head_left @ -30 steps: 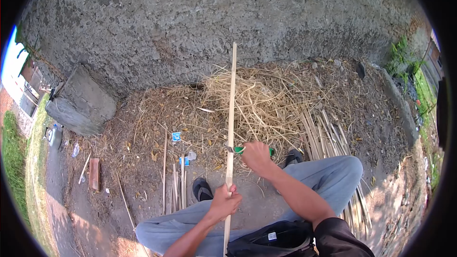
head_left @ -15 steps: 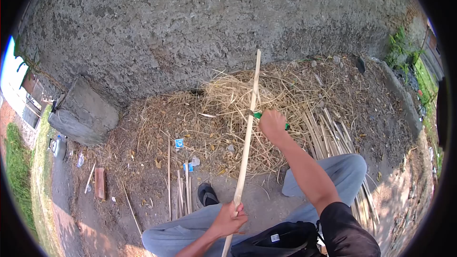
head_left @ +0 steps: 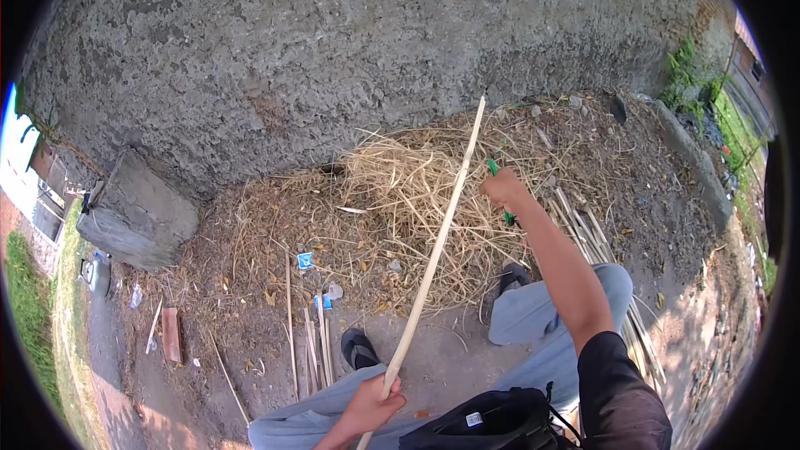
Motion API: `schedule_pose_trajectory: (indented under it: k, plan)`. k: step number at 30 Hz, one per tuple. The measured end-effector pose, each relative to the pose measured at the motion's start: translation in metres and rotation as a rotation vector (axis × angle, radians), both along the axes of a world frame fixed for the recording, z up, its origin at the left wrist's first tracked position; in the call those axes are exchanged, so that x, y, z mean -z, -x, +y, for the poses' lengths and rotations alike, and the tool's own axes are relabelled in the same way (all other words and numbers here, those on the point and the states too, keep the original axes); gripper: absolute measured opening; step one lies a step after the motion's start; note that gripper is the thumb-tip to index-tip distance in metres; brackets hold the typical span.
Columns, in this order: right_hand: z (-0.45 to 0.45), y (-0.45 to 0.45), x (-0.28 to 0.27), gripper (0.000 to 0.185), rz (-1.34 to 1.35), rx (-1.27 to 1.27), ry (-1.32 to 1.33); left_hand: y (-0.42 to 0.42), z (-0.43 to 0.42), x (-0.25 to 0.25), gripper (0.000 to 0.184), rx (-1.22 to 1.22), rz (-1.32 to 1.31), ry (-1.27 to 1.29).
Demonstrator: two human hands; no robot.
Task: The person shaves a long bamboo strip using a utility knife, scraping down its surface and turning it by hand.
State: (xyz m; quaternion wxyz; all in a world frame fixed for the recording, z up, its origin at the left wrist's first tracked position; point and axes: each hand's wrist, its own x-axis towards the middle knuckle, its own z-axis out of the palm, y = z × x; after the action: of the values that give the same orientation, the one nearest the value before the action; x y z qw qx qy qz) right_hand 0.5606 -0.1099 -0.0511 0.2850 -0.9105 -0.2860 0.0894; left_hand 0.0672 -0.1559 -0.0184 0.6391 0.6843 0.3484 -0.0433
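Holding long pale strip (head_left: 442, 242) slantwise, left hand (head_left: 372, 404) with grip closed round its lower part; right hand (head_left: 506, 189) clenched on green tool (head_left: 493, 167), apart from strip, over straw heap (head_left: 400, 175)

we've got one long, pale, skinny strip (head_left: 440, 246) in our left hand (head_left: 372, 407), slanting from bottom center to just right of upper center, plus our green-handled tool (head_left: 493, 167) tilted in our right hand (head_left: 505, 190), right of center, blade hard to make out
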Motion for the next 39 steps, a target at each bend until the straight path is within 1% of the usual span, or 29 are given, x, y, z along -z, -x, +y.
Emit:
schedule_pose_trajectory:
  k: [1,2,3,4,6,7,8,9,10,12,14,16,17,19,26,28,30,31,33,36,39]
  plan:
    - [-0.007,-0.003,0.0,0.012,0.579,0.029,-0.255,-0.002,0.004,-0.006,0.019,-0.046,-0.026,-0.083]
    - [-0.011,0.001,0.004,0.021,0.844,0.033,-0.404,-0.003,0.008,-0.01,0.019,-0.093,-0.051,-0.17]
    - [-0.016,0.011,-0.002,0.031,1.108,0.071,-0.533,-0.004,0.012,-0.012,0.02,-0.144,-0.088,-0.149]
    - [-0.019,0.033,-0.004,0.031,1.11,0.065,-0.53,-0.006,0.015,-0.016,0.02,-0.15,-0.087,-0.15]
    - [-0.027,0.077,-0.005,0.026,0.589,-0.137,-0.231,-0.012,0.019,-0.022,0.019,-0.223,-0.058,-0.004]
    - [-0.032,0.1,-0.01,0.021,0.45,-0.262,-0.129,-0.017,0.019,-0.017,0.016,-0.184,-0.122,-0.057]
    - [-0.038,0.127,-0.015,0.019,0.314,-0.384,-0.024,-0.022,0.019,-0.013,0.016,-0.187,-0.12,-0.054]
    - [-0.044,0.155,-0.019,0.017,0.182,-0.478,0.036,-0.028,0.02,-0.01,0.016,-0.232,-0.128,-0.041]
    - [-0.05,0.181,-0.022,0.019,0.046,-0.574,0.092,-0.033,0.023,-0.007,0.017,-0.28,-0.136,-0.03]
    - [-0.067,0.223,-0.025,0.017,-0.059,-0.695,0.023,-0.038,0.028,0.007,0.018,-0.276,-0.148,-0.066]
    - [-0.074,0.247,-0.02,0.017,-0.046,-0.715,0.022,-0.042,0.029,0.01,0.019,-0.269,-0.162,-0.102]
    - [-0.074,0.258,-0.018,0.017,-0.038,-0.725,0.02,-0.048,0.03,0.009,0.022,-0.269,-0.089,-0.255]
    - [-0.073,0.261,-0.019,0.015,-0.05,-0.7,0.019,-0.052,0.03,0.006,0.022,-0.269,-0.091,-0.253]
    - [-0.071,0.263,-0.02,0.014,-0.064,-0.673,0.023,-0.058,0.027,0.002,0.018,-0.27,-0.124,-0.405]
    - [-0.069,0.265,-0.022,0.013,-0.105,-0.717,0.067,-0.064,0.025,0.01,0.016,-0.279,-0.111,-0.403]
    - [-0.07,0.264,-0.016,0.015,-0.13,-0.731,0.09,-0.067,0.019,0.011,0.015,-0.265,-0.018,-0.482]
    - [-0.068,0.264,-0.003,0.014,-0.223,-0.686,0.028,-0.07,0.017,0.005,0.015,-0.239,0.013,-0.507]
    - [-0.067,0.264,0.002,0.014,-0.219,-0.688,0.028,-0.07,0.015,0.002,0.017,-0.211,0.05,-0.529]
    - [-0.066,0.266,0.01,0.01,-0.181,-0.593,-0.012,-0.071,0.012,0.004,0.018,-0.217,0.061,-0.535]
    - [-0.059,0.266,0.014,0.012,-0.181,-0.567,0.038,-0.075,0.013,-0.001,0.019,-0.216,0.08,-0.547]
    - [-0.054,0.265,0.011,0.014,-0.175,-0.559,0.012,-0.076,0.013,-0.007,0.02,-0.214,0.094,-0.542]
